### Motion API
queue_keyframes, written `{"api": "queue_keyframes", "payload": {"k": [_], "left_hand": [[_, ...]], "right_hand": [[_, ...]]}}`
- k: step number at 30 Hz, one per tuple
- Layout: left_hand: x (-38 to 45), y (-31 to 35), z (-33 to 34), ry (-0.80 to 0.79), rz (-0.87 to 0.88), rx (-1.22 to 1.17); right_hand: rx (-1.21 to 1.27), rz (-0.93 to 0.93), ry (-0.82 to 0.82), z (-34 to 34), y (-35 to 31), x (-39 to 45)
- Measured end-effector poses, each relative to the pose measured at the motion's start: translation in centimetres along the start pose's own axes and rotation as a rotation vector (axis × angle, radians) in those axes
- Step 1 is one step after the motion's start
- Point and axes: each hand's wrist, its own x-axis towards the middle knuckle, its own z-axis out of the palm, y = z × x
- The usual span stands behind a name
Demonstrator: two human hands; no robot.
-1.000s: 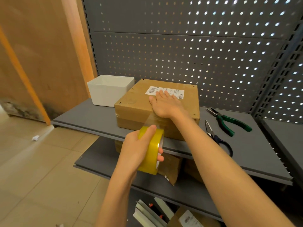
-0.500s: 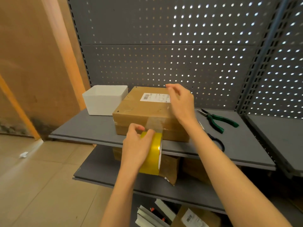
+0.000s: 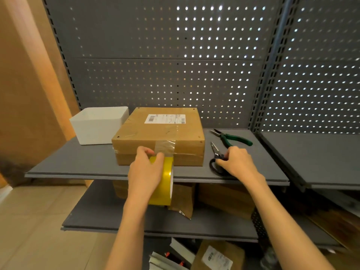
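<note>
Left hand fingers grasp the yellow tape roll below the cardboard box; right hand fingers curl around the scissors handles.

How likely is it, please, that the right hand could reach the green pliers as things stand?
Probably yes: the pliers lie just beyond the right hand on bare shelf, though it grips the scissors.

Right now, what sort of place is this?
Likely a stockroom or packing area: grey metal shelving with a perforated back panel, a labelled cardboard box being taped from a tape roll, more parcels below.
</note>
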Motion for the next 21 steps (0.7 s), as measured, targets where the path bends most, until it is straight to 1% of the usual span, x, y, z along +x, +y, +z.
{"api": "queue_keyframes", "payload": {"k": [3,7,10,14,17,19,21], "left_hand": [[0.1,0.2,0.0,0.007,-0.031,0.054],[0.3,0.5,0.1,-0.001,-0.051,0.084],[0.6,0.3,0.2,-0.007,-0.038,0.070],[0.8,-0.1,0.3,-0.013,-0.027,0.013],[1.1,-0.4,0.4,-0.024,-0.026,-0.072],[1.2,-0.6,0.5,-0.023,-0.025,-0.143],[1.2,-0.8,0.5,-0.011,-0.025,-0.183]], "right_hand": [[-0.104,0.007,0.015,0.4,-0.6,-0.3],[-0.202,0.101,0.022,1.1,-1.1,-0.3],[-0.214,0.118,0.016,1.1,-1.2,-0.2],[-0.033,0.151,0.082,-0.1,-0.3,-0.1],[0.210,0.078,0.158,-1.7,0.3,0.0],[0.404,-0.013,0.139,-2.7,0.2,0.0],[0.526,-0.102,0.056,-3.4,-0.1,-0.2]]}}
